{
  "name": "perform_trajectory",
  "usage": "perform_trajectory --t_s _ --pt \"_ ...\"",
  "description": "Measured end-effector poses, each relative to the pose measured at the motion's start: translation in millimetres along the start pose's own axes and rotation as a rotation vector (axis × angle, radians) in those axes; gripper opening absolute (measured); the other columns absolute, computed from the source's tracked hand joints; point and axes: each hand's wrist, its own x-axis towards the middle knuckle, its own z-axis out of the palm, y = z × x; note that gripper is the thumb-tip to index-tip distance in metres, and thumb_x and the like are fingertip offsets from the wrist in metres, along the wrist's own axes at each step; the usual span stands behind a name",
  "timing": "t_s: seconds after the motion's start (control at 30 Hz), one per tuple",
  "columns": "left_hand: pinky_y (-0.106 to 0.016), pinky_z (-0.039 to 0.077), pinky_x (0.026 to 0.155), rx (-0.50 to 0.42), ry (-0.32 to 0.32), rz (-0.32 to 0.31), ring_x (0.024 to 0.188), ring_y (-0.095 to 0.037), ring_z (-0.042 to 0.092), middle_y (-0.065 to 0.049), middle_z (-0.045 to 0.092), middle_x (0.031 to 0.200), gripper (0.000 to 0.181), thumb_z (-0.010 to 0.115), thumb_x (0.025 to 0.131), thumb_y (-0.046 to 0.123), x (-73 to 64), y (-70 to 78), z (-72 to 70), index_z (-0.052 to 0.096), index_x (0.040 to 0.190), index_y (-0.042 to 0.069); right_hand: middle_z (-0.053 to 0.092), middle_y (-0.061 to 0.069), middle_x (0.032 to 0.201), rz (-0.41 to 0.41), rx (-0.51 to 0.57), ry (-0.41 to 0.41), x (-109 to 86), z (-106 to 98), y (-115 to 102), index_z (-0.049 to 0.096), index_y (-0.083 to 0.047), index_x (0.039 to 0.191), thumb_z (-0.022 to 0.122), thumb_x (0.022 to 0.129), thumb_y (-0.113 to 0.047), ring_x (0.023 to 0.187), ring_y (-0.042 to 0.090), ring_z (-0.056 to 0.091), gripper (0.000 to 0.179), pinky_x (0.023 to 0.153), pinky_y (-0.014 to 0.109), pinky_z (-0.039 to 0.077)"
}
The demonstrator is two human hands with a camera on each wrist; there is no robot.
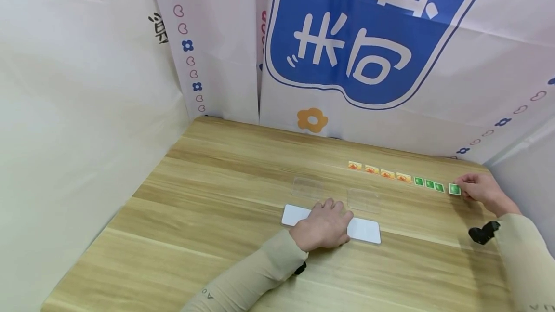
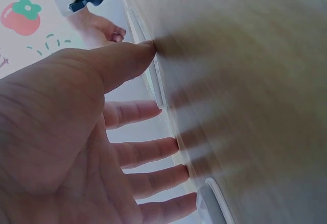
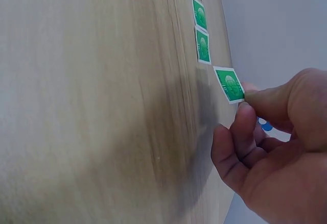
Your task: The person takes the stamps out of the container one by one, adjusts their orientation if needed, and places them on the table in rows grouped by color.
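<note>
In the head view my right hand (image 1: 474, 189) is at the far right of the table, pinching a small green stamp (image 3: 230, 85) with a white border between thumb and finger by one edge. Three more green stamps (image 1: 429, 184) lie in a line beside it, followed leftward by several orange-and-yellow stamps (image 1: 379, 172). My left hand (image 1: 326, 224) rests palm down at mid-table with fingers spread. White rounded-corner panels (image 1: 364, 230) show on either side of it; their middle is hidden under the hand. Its fingertips (image 2: 179, 145) touch down between the panel edges.
Two clear, thin plastic rectangles (image 1: 363, 200) lie just beyond the left hand. A wood-grain table (image 1: 173, 235) meets printed white curtains (image 1: 225, 61) at the back and sides. Both forearms wear beige sleeves (image 1: 256, 273) with black wrist devices (image 1: 484, 232).
</note>
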Motion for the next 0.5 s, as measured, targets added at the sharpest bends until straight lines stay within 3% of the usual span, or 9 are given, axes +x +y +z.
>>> perform_trajectory --t_s 0.5 --pt "-0.038 0.044 0.099 -0.003 -0.002 -0.007 0.12 -0.017 0.045 0.006 0.05 0.127 0.04 0.054 0.095 0.055 0.8 -0.1 -0.5 0.051 0.128 0.032 0.055 0.004 0.078 -0.033 -0.073 -0.041 9.5 1.0 6.5 0.051 0.017 0.116 0.04 0.104 -0.02 0.07 0.011 0.05 0.04 0.06 0.027 0.049"
